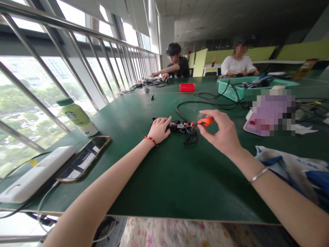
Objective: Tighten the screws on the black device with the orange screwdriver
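Observation:
A small black electrical part (178,126) with coloured wires lies on the green table (164,181), and a black cable (191,138) loops out of it. My left hand (159,130) presses down on its left end, fingers curled over it. My right hand (222,132) pinches the orange handle of a screwdriver (204,121), whose tip points left into the part's wired end.
At my left lie a phone (83,158), a white power bank (36,174) and a green-capped bottle (77,116). A red tray (187,87) and a teal basket (232,89) stand farther back. A cloth bag (295,169) sits right. Two people work at the far end.

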Demonstrator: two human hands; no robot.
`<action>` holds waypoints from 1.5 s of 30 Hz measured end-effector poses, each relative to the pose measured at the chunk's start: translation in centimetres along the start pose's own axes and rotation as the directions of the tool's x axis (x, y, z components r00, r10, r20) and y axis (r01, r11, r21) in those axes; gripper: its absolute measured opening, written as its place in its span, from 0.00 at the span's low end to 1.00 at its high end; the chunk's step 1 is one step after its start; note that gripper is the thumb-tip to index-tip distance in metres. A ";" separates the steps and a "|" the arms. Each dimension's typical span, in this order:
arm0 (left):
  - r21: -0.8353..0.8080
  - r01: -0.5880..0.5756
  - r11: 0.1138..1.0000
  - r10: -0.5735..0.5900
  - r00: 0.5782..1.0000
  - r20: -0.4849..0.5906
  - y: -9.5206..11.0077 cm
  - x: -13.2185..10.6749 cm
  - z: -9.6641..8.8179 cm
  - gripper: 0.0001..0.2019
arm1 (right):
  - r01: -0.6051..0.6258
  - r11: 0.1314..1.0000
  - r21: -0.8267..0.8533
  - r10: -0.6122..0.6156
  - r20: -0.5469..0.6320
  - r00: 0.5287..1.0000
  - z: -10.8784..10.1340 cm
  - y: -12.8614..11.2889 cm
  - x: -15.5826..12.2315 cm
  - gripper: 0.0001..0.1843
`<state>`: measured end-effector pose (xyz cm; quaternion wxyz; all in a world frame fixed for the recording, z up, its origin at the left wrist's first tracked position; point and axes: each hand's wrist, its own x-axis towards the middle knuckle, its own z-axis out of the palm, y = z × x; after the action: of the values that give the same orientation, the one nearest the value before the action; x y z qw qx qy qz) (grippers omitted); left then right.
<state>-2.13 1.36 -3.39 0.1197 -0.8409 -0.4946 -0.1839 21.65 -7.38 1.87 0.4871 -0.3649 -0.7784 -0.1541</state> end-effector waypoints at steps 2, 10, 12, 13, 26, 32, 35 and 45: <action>-0.008 -0.013 1.000 0.013 1.000 0.003 -0.2 0.0 0.0 0.28 | -0.012 1.000 -0.005 0.012 0.015 1.000 0.0 0.0 0.0 0.14; -0.055 0.019 0.998 -0.016 0.998 0.061 -0.4 0.0 -0.4 0.27 | -0.060 0.998 -0.026 0.061 0.055 0.997 0.3 0.2 -0.3 0.06; -0.073 0.034 0.997 -0.028 0.997 0.074 -0.4 0.1 -0.5 0.26 | -0.060 0.998 -0.022 0.061 0.054 0.997 0.3 0.2 -0.2 0.05; -0.081 0.036 0.996 -0.030 0.997 0.078 -0.4 0.1 -0.5 0.26 | -0.067 0.998 -0.022 0.068 0.054 0.996 0.3 0.2 -0.2 0.05; -0.150 0.040 0.988 -0.030 0.997 0.072 -0.8 0.3 -0.6 0.23 | -0.031 1.000 -0.001 0.031 0.033 0.999 0.1 0.0 -0.1 0.16; -0.150 0.036 0.988 -0.026 0.998 0.065 -0.8 0.3 -0.6 0.22 | -0.074 0.997 -0.020 0.075 0.064 0.995 0.3 0.2 -0.3 0.07; -0.153 0.035 0.988 -0.026 0.998 0.062 -0.9 0.3 -0.6 0.22 | -0.092 0.995 -0.027 0.094 0.062 0.994 0.4 0.2 -0.4 0.09; -0.166 0.050 0.985 -0.040 0.997 0.066 -0.7 0.2 -0.9 0.21 | -0.063 0.998 -0.018 0.063 0.025 0.998 0.2 0.0 -0.1 0.12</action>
<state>-2.81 1.56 -2.49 0.0292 -0.8419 -0.4999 -0.2013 21.52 -7.29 1.64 0.4784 -0.3955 -0.7713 -0.1407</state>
